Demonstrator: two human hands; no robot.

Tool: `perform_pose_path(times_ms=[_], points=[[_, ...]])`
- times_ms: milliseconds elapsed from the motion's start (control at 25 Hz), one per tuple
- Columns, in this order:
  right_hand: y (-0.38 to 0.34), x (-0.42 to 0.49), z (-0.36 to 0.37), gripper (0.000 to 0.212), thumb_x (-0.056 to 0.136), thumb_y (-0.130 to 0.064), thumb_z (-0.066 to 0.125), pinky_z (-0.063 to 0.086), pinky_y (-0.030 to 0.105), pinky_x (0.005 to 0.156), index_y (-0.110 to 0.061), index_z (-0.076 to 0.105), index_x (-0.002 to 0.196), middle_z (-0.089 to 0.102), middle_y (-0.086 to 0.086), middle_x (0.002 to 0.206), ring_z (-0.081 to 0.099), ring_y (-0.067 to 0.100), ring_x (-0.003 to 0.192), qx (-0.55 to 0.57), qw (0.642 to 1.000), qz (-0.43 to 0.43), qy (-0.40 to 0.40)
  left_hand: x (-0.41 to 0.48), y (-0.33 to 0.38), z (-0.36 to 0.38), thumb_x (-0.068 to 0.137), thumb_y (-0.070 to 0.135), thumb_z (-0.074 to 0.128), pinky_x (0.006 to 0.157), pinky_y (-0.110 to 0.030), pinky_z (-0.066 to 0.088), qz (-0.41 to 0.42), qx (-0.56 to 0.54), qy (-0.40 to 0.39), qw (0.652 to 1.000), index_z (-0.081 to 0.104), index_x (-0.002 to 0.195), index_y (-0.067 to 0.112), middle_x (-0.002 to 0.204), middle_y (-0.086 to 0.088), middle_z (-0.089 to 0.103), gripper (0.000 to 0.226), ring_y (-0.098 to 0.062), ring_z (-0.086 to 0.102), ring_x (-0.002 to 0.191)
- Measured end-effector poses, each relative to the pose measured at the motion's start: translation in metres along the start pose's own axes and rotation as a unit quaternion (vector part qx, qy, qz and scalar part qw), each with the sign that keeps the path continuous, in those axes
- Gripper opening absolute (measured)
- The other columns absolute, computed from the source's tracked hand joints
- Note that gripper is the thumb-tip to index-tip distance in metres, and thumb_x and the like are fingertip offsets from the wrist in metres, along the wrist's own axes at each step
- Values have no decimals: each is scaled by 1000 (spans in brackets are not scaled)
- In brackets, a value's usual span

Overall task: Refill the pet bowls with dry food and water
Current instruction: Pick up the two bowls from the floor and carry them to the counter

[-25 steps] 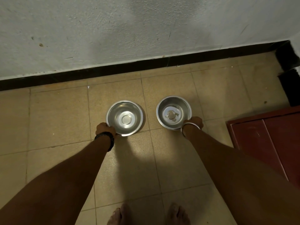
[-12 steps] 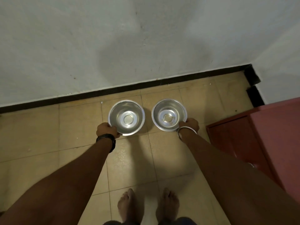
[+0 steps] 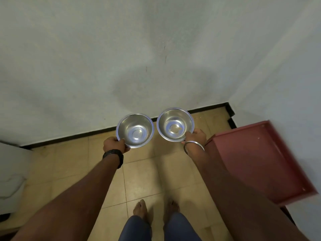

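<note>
Two steel pet bowls are held up off the tiled floor, side by side in front of the wall. My left hand [image 3: 113,144], with a black watch on the wrist, grips the near rim of the left bowl [image 3: 136,130]. My right hand [image 3: 196,136], with a metal bangle on the wrist, grips the near right rim of the right bowl [image 3: 174,124]. Both bowls look bare inside, with only a shine at the bottom. No food or water container shows.
A white wall with a black skirting [image 3: 69,137] stands close ahead, with a corner at the right. A red wooden door or panel [image 3: 260,159] juts in at the right. Something white [image 3: 12,176] sits at the left edge. My bare feet [image 3: 141,209] stand on beige tiles.
Both bowls were resting on the floor with my hands on their rims; now they are lifted clear of it, and the view has risen and tilted toward the wall.
</note>
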State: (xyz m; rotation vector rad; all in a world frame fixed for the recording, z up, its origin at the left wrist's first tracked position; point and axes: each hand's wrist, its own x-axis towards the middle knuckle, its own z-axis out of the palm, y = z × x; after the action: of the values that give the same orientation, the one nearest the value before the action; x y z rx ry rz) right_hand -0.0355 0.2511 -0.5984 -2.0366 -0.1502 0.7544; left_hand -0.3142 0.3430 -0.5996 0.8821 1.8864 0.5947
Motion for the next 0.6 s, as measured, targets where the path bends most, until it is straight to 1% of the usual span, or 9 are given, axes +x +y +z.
perform_pose_path(times_ms=[40, 120, 240, 320, 400, 480, 520, 560, 600], points=[[-23, -15, -16, 28, 84, 6, 70, 58, 34, 45, -14, 58, 68, 60, 6, 60, 63, 23, 43, 19, 1000, -5, 4, -20, 19, -12, 91, -3, 69, 69, -37, 65, 7, -14, 3, 1000, 67, 79, 3, 86, -24, 76, 13, -38, 77, 68], [-63, -42, -46, 20, 85, 6, 69, 50, 24, 34, -8, 60, 75, 60, 10, 67, 62, 29, 48, 49, 999, -7, 9, -54, 52, -34, 93, 1, 71, 72, -38, 64, 23, -34, 12, 999, 62, 77, 0, 84, -23, 74, 18, -39, 79, 72], [-120, -77, -88, 9, 85, 5, 69, 47, 20, 32, -3, 65, 88, 64, 12, 73, 67, 36, 57, 94, 995, -10, 10, -97, 107, -62, 94, 6, 73, 75, -45, 67, 56, -75, 8, 996, 62, 85, 2, 75, -22, 68, 15, -35, 77, 63], [-151, -96, -108, 10, 84, 4, 70, 52, 23, 35, -4, 65, 83, 67, 13, 74, 69, 37, 58, 110, 994, -24, 16, -118, 139, -75, 94, 8, 75, 77, -48, 67, 76, -106, 4, 991, 62, 86, 2, 73, -20, 68, 16, -29, 72, 52], [-174, -108, -122, 6, 83, 3, 71, 53, 25, 36, 0, 66, 85, 68, 15, 75, 71, 32, 51, 120, 992, -36, 28, -130, 163, -82, 93, 9, 77, 78, -51, 67, 95, -128, -5, 987, 61, 88, 4, 76, -20, 68, 17, -25, 69, 43], [-190, -116, -131, 7, 84, 1, 71, 56, 29, 38, 1, 65, 88, 67, 13, 73, 69, 24, 40, 124, 991, -42, 36, -137, 181, -87, 92, 10, 78, 79, -54, 67, 107, -139, -18, 984, 60, 87, 5, 77, -20, 67, 19, -24, 69, 42], [-197, -118, -135, 7, 84, 1, 72, 62, 36, 43, 1, 66, 89, 68, 12, 72, 68, 21, 37, 125, 990, -43, 42, -138, 191, -88, 92, 10, 79, 80, -56, 67, 114, -142, -26, 983, 60, 85, 6, 77, -19, 67, 21, -26, 70, 43], [-202, -121, -139, 8, 84, 0, 72, 66, 42, 50, 2, 67, 89, 69, 12, 71, 69, 20, 37, 128, 990, -45, 49, -139, 199, -90, 92, 10, 79, 80, -57, 67, 120, -145, -34, 981, 59, 84, 6, 77, -19, 67, 21, -27, 71, 46], [-206, -125, -143, 8, 85, -1, 73, 67, 44, 52, 3, 68, 90, 70, 13, 71, 70, 20, 38, 133, 988, -50, 57, -139, 206, -90, 92, 9, 78, 80, -57, 67, 128, -149, -42, 980, 59, 84, 6, 78, -20, 68, 22, -27, 71, 48]])
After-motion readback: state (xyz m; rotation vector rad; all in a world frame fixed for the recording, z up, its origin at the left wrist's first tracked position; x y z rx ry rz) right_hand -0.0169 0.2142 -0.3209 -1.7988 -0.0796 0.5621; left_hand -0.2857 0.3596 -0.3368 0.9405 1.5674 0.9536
